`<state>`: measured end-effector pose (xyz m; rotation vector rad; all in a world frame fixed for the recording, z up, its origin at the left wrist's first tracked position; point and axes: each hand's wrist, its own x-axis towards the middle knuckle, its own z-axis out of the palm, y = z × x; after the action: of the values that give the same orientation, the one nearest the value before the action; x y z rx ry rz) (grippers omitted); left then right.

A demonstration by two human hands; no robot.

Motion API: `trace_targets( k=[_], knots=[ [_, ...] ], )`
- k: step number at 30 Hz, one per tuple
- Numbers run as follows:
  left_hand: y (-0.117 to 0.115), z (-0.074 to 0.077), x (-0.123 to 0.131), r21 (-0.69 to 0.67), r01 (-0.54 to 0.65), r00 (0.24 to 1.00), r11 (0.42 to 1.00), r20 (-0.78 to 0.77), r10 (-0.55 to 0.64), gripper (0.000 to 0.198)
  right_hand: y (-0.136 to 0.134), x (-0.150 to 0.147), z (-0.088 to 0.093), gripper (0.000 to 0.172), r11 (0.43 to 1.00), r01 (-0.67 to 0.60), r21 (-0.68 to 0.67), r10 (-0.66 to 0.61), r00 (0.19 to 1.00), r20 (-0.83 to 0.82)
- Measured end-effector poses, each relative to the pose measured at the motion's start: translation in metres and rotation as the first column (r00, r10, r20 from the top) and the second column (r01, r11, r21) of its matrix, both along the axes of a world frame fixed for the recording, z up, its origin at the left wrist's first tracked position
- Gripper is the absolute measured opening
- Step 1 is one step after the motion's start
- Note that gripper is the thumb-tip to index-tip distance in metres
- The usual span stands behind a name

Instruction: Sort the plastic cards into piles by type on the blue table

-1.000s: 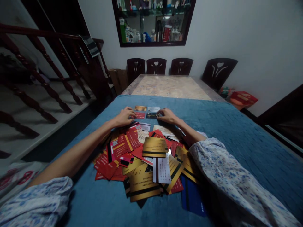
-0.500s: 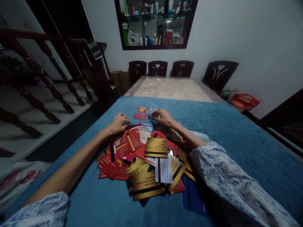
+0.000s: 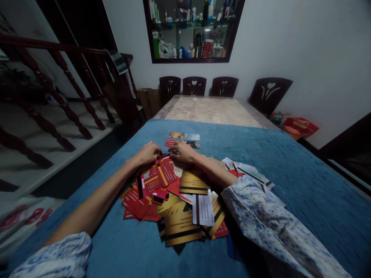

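Observation:
A loose heap of plastic cards (image 3: 176, 200), red, gold and white, lies on a blue cloth (image 3: 290, 181) in front of me. My left hand (image 3: 148, 153) rests curled at the heap's far left edge, fingers closed on card edges there. My right hand (image 3: 183, 151) lies close beside it at the heap's far end, fingers bent down onto a card; what it grips is hidden. Just beyond both hands a small block of cards (image 3: 185, 138) lies face up in two short rows.
A marble tabletop (image 3: 211, 110) extends beyond the cloth, with dark wooden chairs (image 3: 194, 85) along its far end. A stair railing (image 3: 58, 88) stands at left. A glass wall cabinet (image 3: 193, 29) hangs above. A red bag (image 3: 300, 125) sits on the floor at right.
My right hand has drawn back left from the laid-out cards to the heap's far end, next to my left hand. White cards at right are now uncovered.

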<state>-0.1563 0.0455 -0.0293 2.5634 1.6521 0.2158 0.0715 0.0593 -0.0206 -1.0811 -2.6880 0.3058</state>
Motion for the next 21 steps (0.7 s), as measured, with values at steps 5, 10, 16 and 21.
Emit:
trace_targets(
  k=[5, 10, 16, 21],
  knots=[
    [-0.004, 0.002, 0.006, 0.018, 0.033, 0.998, 0.999, 0.052, -0.034, 0.029, 0.001, -0.001, -0.006, 0.034, 1.000, -0.011, -0.023, 0.013, 0.998, 0.069],
    [-0.009, 0.005, 0.011, 0.001, 0.011, 0.998, 1.000, 0.065, -0.011, 0.027, 0.001, 0.000, -0.007, 0.035, 1.000, -0.013, -0.019, 0.014, 0.999, 0.038],
    [-0.016, 0.010, 0.017, -0.028, 0.103, 0.988, 0.994, 0.121, -0.099, 0.026, -0.001, 0.011, -0.003, 0.039, 0.994, -0.081, -0.078, 0.087, 0.993, 0.074],
    [-0.024, 0.018, 0.025, -0.094, 0.178, 0.978, 0.980, 0.129, -0.165, 0.023, 0.000, 0.021, -0.005, 0.043, 0.985, -0.144, -0.097, 0.148, 0.988, 0.042]
  ],
)
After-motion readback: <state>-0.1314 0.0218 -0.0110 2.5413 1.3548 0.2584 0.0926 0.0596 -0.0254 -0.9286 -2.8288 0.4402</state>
